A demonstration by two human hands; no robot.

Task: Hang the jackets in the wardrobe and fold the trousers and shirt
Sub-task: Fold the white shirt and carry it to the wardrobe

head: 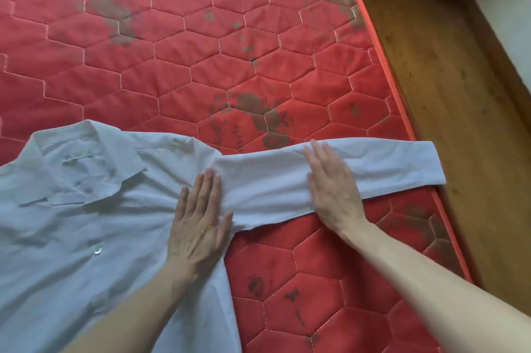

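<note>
A pale blue buttoned shirt lies flat, front up, on a red quilted mattress, collar toward the far left. Its right-hand sleeve stretches straight out to the mattress edge. My left hand rests palm down at the shoulder and armpit seam, fingers spread. Flat on the middle of the sleeve lies my right hand, fingers pointing away from me. Neither hand grips the cloth. The shirt's left part runs out of view.
The mattress has dark stains and a piped edge running diagonally on the right. Beyond it lies a wooden bed frame or floor strip, then a pale wall at the top right.
</note>
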